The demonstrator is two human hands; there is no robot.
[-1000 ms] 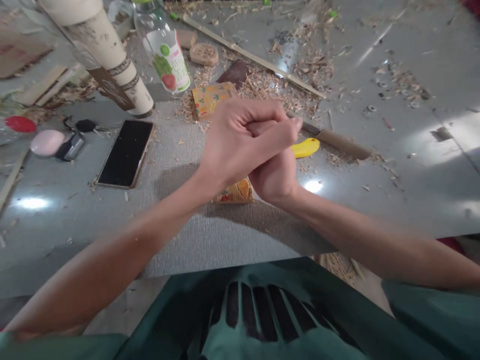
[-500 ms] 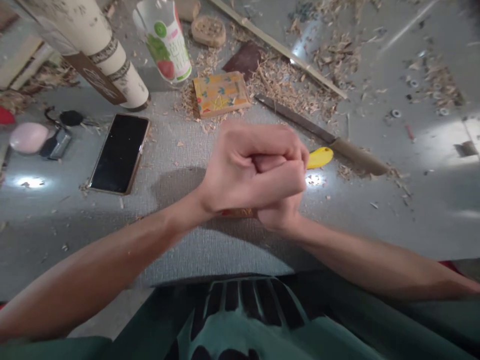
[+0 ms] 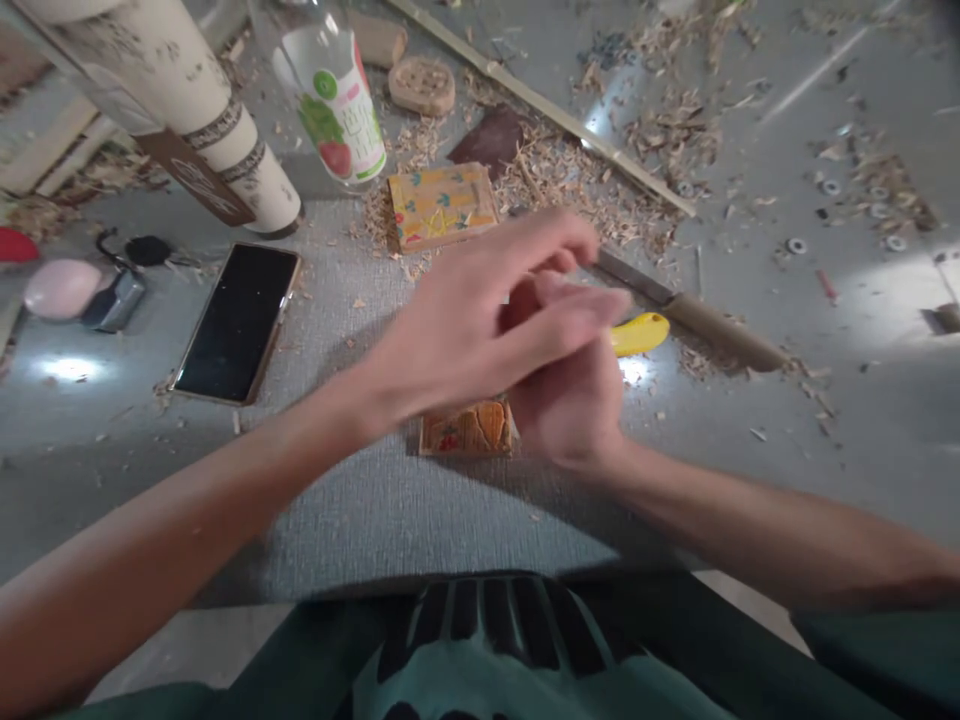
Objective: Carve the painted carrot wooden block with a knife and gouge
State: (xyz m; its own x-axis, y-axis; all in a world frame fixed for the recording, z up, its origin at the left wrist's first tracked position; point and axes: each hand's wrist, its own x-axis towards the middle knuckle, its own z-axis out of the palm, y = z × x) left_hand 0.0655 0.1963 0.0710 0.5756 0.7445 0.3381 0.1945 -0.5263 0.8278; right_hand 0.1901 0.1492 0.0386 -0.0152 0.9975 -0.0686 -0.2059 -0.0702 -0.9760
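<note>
My left hand is above the table, in front of and partly over my right hand. The thumb and fingers of the left hand stand apart in a loose curve, and I see nothing held in it. My right hand is palm side up against it; its fingers are mostly hidden and smeared by motion. Below the hands lies a small carved wooden plaque with orange and red on its face. A yellow handle pokes out to the right of my hands, its other end hidden.
A phone lies at left. Behind are a patterned cylinder, a plastic bottle and a yellow painted wooden block. A long file lies at right beneath a thin wooden strip. Wood shavings litter the table.
My hands were pressed together with the left fingers closed over the right hand. The left fingers have loosened and spread, and more of the carved plaque shows beneath.
</note>
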